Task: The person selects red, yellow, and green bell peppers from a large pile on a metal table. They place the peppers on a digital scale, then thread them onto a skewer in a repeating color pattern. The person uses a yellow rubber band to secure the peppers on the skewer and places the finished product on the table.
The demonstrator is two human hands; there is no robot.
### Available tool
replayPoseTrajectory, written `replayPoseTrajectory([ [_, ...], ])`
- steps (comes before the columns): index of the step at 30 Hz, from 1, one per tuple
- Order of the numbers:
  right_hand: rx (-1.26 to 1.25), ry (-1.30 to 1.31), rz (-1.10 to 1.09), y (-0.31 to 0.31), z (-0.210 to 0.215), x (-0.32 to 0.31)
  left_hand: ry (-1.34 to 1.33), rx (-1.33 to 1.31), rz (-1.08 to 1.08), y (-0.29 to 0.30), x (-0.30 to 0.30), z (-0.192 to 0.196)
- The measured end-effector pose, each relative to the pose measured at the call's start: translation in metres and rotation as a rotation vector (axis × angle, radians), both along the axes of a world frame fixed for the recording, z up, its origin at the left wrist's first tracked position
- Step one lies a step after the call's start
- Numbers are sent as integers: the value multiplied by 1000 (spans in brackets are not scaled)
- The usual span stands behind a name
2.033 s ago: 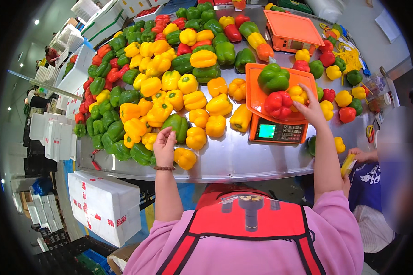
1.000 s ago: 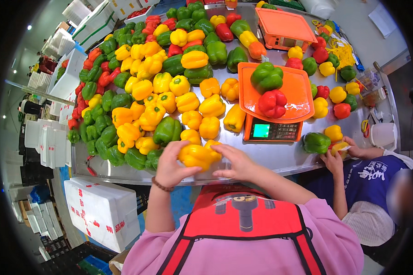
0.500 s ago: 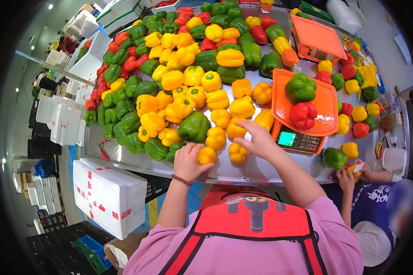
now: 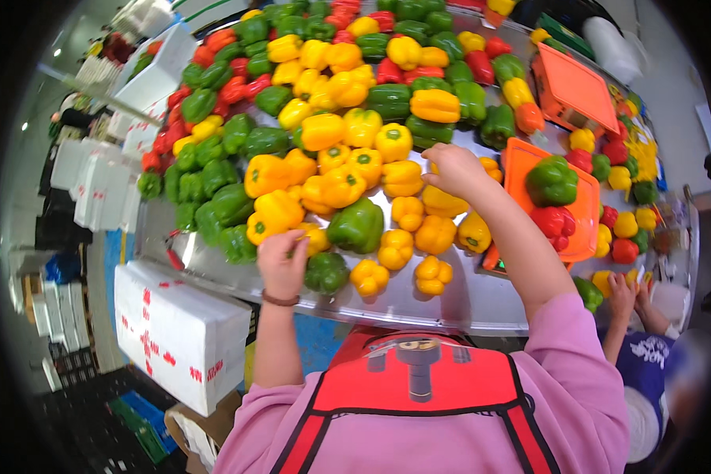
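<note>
The left hand [image 4: 283, 265] curls loosely beside yellow peppers [image 4: 275, 217] on the near left of the table [image 4: 482, 304]; the right hand [image 4: 460, 172] arches, fingers bent, over others farther right. Whether either pinches one, I cannot tell. With the right forearm [image 4: 521, 245] near the orange scale [image 4: 588, 201], a bump could roll its red pepper [image 4: 553, 225] off.

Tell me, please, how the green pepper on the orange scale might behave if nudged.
The green pepper would probably rock or roll, given its rounded, lobed sides. The red pepper close beside it might block it on one side. Its plump, unwrinkled shape suggests fairly firm walls.
</note>
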State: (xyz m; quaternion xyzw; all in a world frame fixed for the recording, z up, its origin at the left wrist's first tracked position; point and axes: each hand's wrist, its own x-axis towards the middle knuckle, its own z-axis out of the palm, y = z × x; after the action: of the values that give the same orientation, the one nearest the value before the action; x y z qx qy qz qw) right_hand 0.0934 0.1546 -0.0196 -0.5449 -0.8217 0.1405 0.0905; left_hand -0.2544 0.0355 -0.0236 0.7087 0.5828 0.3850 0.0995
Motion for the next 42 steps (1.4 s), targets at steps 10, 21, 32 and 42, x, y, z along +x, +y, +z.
replayPoseTrajectory([
  [10,-143,-789,-148,-9,-8,46,-147,-14,-122,24,24,1],
  [21,-42,-616,-325,-8,-13,54,-206,-79,-235,16,53,8],
  [32,696,275,-727,-178,112,144,-219,-206,-382,-24,103,-6],
  [42,352,330,-631,-195,39,253,-171,-185,-562,-45,175,-7],
])
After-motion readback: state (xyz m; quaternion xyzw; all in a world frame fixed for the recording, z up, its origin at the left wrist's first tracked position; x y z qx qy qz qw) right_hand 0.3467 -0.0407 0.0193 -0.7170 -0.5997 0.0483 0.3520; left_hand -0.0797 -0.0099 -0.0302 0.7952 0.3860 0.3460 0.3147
